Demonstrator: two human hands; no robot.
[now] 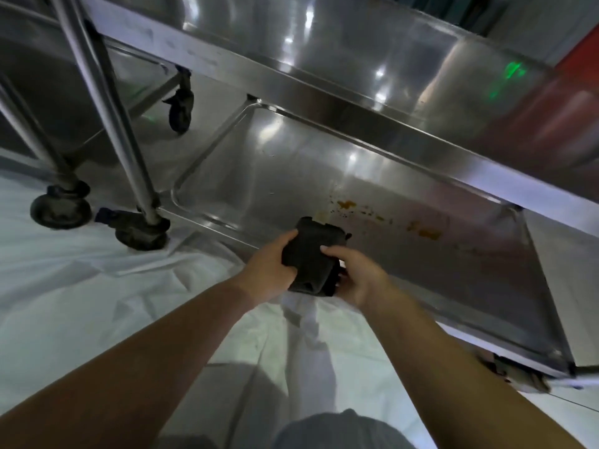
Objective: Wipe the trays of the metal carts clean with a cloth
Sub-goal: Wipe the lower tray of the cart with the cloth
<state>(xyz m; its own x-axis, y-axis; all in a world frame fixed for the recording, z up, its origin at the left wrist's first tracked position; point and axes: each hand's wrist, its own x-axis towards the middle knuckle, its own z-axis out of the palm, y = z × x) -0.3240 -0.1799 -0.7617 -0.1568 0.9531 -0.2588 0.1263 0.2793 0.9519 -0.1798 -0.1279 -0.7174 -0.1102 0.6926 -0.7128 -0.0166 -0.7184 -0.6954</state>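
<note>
- Both hands grip a folded dark cloth [311,257] — the left hand [270,264] closes on its left side with the thumb across the top, and the right hand [355,277] holds the right side, thumb on top and fingers curled beneath.
- Held this way, the cloth sits over the near rim of the lower tray [291,176] of a metal cart, at the tray's front edge.
- Orange-brown stains [382,218] dot the lower tray's surface just beyond and to the right of the cloth, running toward the right end.
- An upper tray [372,53] of the same cart spans above, shiny with light reflections and a green glow near its right side.
- To the left stands a second metal cart [97,82] with slanting tube legs — its dark caster wheels [61,209] rest on the floor.
- White sheeting [97,286], creased, covers the floor under the carts and beneath the person's bare forearms.
</note>
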